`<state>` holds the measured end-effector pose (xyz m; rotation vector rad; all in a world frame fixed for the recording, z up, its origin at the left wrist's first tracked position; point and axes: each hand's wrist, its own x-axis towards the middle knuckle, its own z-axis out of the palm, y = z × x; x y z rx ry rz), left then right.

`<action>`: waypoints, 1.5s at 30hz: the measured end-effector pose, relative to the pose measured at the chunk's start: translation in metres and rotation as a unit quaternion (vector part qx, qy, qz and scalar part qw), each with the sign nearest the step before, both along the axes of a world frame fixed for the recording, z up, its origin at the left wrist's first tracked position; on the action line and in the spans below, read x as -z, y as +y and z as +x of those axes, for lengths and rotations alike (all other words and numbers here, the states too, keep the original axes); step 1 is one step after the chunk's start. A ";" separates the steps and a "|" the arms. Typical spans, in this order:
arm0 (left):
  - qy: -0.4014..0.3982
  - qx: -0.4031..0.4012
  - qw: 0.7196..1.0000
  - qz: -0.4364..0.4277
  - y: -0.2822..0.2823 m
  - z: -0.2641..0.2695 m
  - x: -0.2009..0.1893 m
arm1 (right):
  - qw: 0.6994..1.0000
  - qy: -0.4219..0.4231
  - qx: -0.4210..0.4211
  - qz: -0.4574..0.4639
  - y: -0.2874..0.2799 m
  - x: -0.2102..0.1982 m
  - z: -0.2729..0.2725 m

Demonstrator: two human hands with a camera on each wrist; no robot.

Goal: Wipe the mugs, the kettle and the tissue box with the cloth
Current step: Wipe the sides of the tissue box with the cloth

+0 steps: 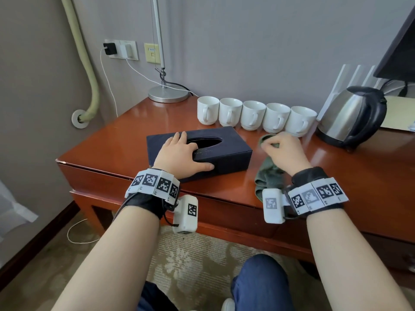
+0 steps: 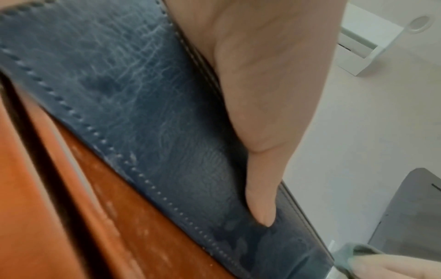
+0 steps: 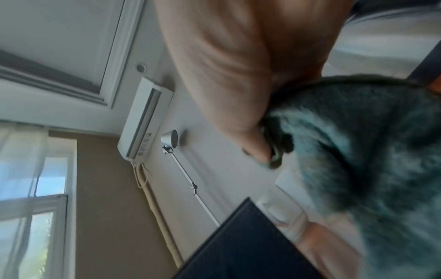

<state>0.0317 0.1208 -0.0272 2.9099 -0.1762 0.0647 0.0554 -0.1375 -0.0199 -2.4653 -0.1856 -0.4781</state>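
Left hand (image 1: 177,153): flat on the tissue box (image 1: 226,157), fingers straight.
Right hand (image 1: 284,151): grip curled round the cloth (image 1: 268,173), beside the box.
Table (image 1: 336,176): carries both.

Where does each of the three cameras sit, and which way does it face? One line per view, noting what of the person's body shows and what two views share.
Head: worn on the head, looking down at the desk; both forearms, left hand and right hand show.
Left wrist: looks along the left thumb, pressed on the tissue box.
Right wrist: tilted up at wall and ceiling; the right hand's fingers grip the cloth.
Shared: all three views show the tissue box and the cloth.
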 end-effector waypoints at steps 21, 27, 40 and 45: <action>-0.043 -0.143 0.980 -0.130 0.047 -0.064 0.000 | 0.978 0.193 0.019 -0.077 0.062 -0.014 -0.016; -0.028 -0.182 0.979 -0.093 0.074 -0.036 -0.009 | 0.935 0.185 -0.005 -0.304 0.103 -0.021 0.004; 0.016 -0.236 0.972 -0.002 0.141 0.073 -0.029 | 0.911 0.084 -0.140 -0.380 0.212 -0.026 0.073; 0.000 -0.219 0.976 -0.016 0.162 0.121 -0.023 | 0.899 0.108 -0.089 -0.415 0.239 -0.033 0.110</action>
